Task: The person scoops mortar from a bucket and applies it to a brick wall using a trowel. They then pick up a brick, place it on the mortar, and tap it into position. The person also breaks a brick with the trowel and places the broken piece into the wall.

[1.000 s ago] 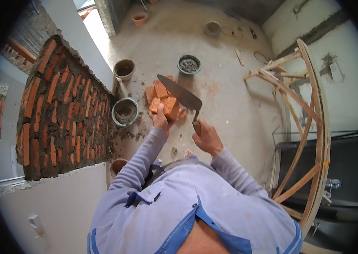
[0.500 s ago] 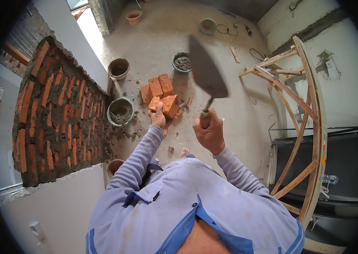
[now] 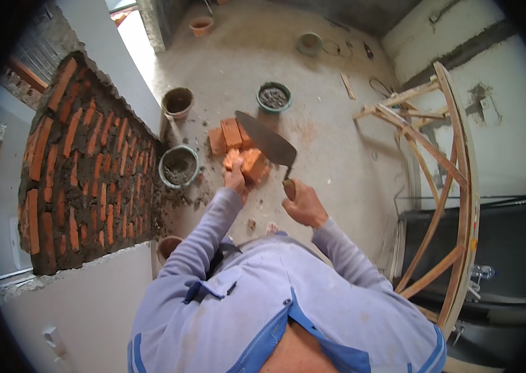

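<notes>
My right hand (image 3: 305,205) is closed around the handle of a trowel (image 3: 270,142). Its broad grey blade points up and left, over the right edge of the brick pile. My left hand (image 3: 235,179) grips an orange brick (image 3: 253,166) with a rough, broken-looking face, its thumb on top and the other fingers mostly hidden beneath. Just beyond it several more bricks (image 3: 230,133) lie together on the floor, partly covered by the blade. Whether the blade touches the held brick I cannot tell.
Left stands a wall with rough brickwork and mortar (image 3: 89,168). Beside it are a mortar bucket (image 3: 179,166) and a brown bucket (image 3: 177,103). Another bucket of mortar (image 3: 273,97) stands past the bricks. A wooden frame (image 3: 459,155) leans at the right. Crumbs litter the floor.
The trowel has swung down and left from its raised position, its blade now over the brick pile. My right hand has dropped slightly. My left hand keeps hold of the brick.
</notes>
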### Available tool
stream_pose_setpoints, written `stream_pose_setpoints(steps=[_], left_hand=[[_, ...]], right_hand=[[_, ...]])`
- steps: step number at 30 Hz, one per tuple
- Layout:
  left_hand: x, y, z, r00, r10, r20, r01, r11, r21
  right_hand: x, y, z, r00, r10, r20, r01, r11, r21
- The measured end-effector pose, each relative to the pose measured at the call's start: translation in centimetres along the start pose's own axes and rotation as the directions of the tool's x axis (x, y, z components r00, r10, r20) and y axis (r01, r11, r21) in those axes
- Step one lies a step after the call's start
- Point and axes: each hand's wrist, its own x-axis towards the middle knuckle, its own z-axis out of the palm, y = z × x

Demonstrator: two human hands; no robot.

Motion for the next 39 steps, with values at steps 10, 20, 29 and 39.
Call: stream_pose_setpoints(steps=[10,20,29,39], left_hand=[[0.5,-0.4,0.0,0.999,-0.046,-0.002,0.046,0.999,0.015],[0.5,-1.5,-1.1,0.995,-0.07,0.066,0.07,0.998,0.007],[-0.7,-0.3,-0.4,0.994,-0.017,0.107,0.02,0.999,-0.03],[-0.9,-0.8,-1.4,1.0,-0.029,0.013,0.029,0.999,-0.026]], right_hand=[[0.7,-1.5,-0.9,0.993,0.114,0.034,-0.114,0.993,0.0],[-0.9,-2.4,-1.9,0.981,0.147,0.126,-0.154,0.987,0.054],[-0.3,-3.1,-1.3,0.994,0.108,0.018,-0.108,0.994,-0.001],[-1.5,-2.9,-0.1,0.992,0.11,0.068,-0.113,0.992,0.047]])
